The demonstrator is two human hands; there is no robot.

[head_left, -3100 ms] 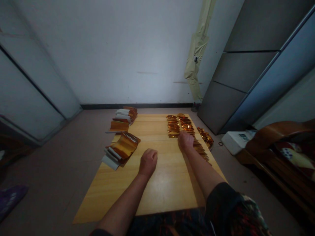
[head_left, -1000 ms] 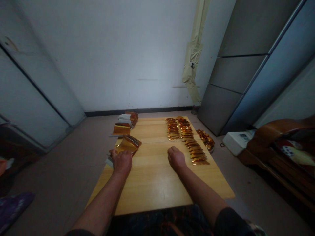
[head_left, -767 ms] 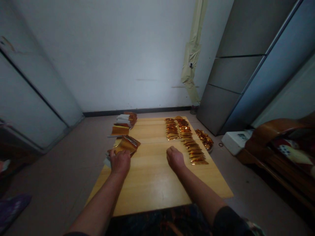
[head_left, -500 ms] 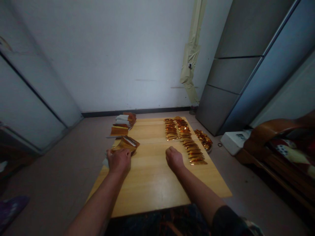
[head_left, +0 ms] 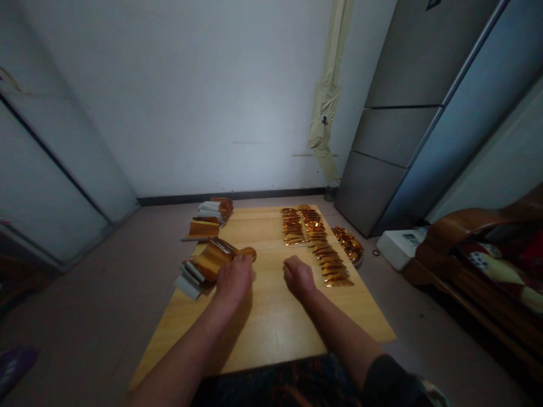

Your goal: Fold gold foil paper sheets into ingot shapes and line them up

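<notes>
My left hand (head_left: 236, 278) is closed on a curled gold foil paper sheet (head_left: 249, 252), which sticks out beyond the fingers. Just left of that hand, a fanned stack of gold foil paper (head_left: 212, 260) with pale grey undersides lies at the table's left side. My right hand (head_left: 299, 275) rests closed over the middle of the table; its fingers are curled and what they hold, if anything, is hidden. To the right of it, folded gold foil pieces (head_left: 331, 263) stand in an overlapping row. Farther back is a second short row of folded pieces (head_left: 292, 226).
The wooden table (head_left: 271, 316) stands before a white wall. More foil stacks (head_left: 203, 228) lie at its far left edge. A bowl of gold pieces (head_left: 350, 246) is on the floor to the right, near a white box (head_left: 399, 249), a refrigerator (head_left: 382, 135) and a wooden seat (head_left: 449, 282).
My left hand has moved right from the foil stack toward my right hand, bringing a gold foil paper sheet along. My right hand has stayed nearly in place.
</notes>
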